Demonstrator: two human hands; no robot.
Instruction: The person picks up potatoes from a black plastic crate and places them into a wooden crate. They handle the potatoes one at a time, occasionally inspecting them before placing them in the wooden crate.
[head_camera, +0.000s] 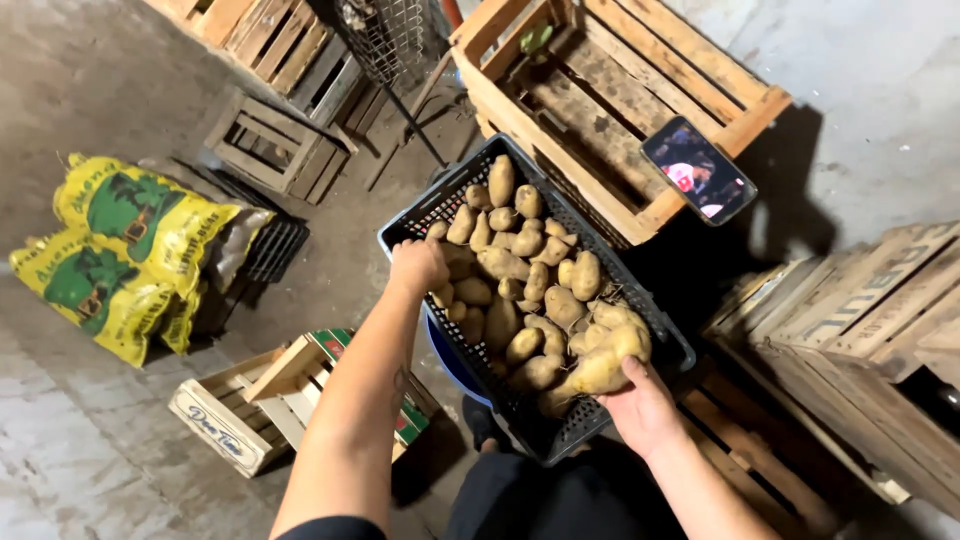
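Black crate (640, 300) of potatoes (520, 270), hands (645, 405) reaching in

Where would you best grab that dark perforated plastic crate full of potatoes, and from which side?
Judging by its shape, grip the dark perforated plastic crate by its rim on two opposite sides, from above and outside. The left hand and right hand already sit at opposite edges; the heaped potatoes leave only the rim free.

Both my forearms bare, no gloves, no watch, no rings visible. Left hand (418, 266), right hand (645, 408) uncovered. Dark sleeve edge shows at my left upper arm, bottom of frame. Small dark mark, maybe tattoo, on inner left forearm. Dark trousers below.
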